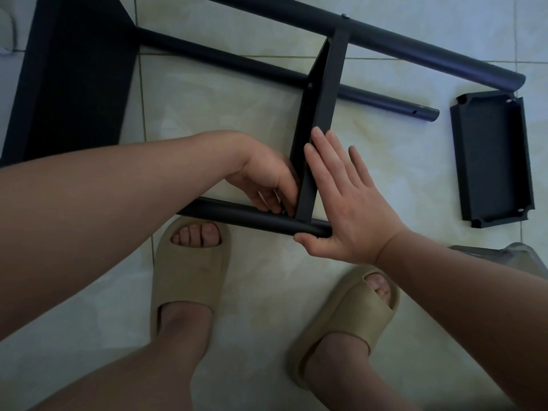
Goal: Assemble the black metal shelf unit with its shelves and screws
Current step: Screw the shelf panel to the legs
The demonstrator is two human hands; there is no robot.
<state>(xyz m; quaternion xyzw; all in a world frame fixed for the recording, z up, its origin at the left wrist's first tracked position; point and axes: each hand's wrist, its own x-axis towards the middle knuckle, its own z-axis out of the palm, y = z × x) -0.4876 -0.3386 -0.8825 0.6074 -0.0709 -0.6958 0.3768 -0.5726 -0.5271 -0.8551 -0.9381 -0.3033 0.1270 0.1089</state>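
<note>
The black shelf unit lies on its side on the tiled floor. A narrow black shelf stands on edge between several round black poles. My left hand pinches a small screw where the shelf meets the near pole. My right hand presses flat, fingers straight, against the shelf's right face, its thumb under the near pole's end. Another wide black shelf is fixed at the far left. A loose black shelf tray lies on the floor at the right.
My two feet in beige slides stand just in front of the near pole. A clear plastic bag lies at the right edge. Two far poles cross the top of the view.
</note>
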